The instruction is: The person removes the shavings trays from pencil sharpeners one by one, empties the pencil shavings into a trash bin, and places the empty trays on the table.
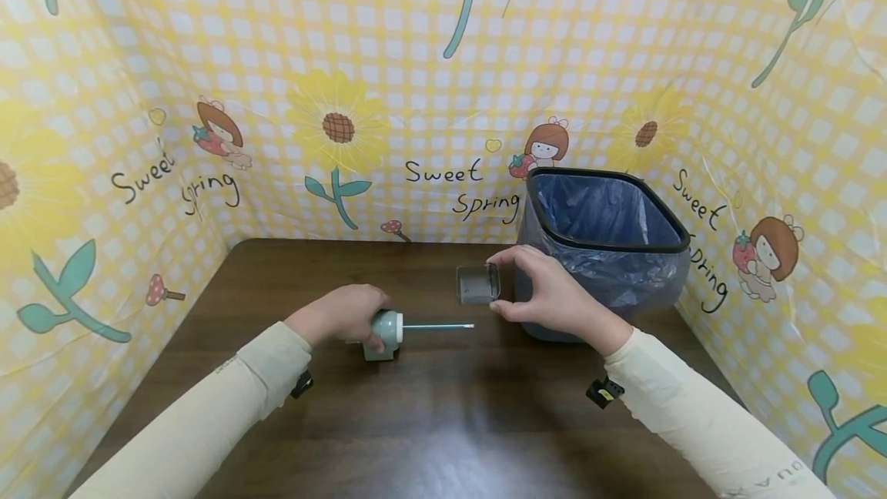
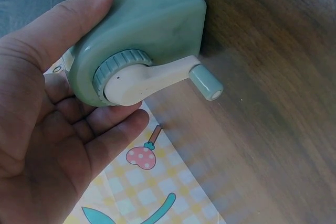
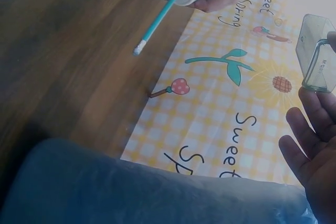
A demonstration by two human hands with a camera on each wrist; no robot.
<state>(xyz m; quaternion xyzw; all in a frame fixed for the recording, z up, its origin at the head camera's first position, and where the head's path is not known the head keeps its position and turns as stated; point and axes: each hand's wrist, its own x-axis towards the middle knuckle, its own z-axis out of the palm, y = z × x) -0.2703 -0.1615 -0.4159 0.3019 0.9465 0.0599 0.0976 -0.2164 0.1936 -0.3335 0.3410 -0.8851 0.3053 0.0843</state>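
Note:
My left hand (image 1: 343, 310) grips a green hand-crank pencil sharpener (image 1: 381, 333) on the table. A blue pencil (image 1: 436, 326) with a white end sticks out of its pale front collar, pointing right. In the left wrist view the white crank arm (image 2: 163, 74) with its green knob (image 2: 206, 82) is free of my fingers. My right hand (image 1: 550, 295) pinches a small clear shavings drawer (image 1: 476, 286) by its edge, above the table between the sharpener and the bin. The right wrist view shows that see-through drawer (image 3: 315, 59) tilted; whether it holds any shavings I cannot tell.
A bin (image 1: 603, 283) with a dark rim and a bluish plastic liner stands at the back right, close behind my right hand. Brown wood-look tabletop (image 1: 430, 422) lies under everything. Yellow checked cloth (image 1: 388, 37) walls the back and both sides.

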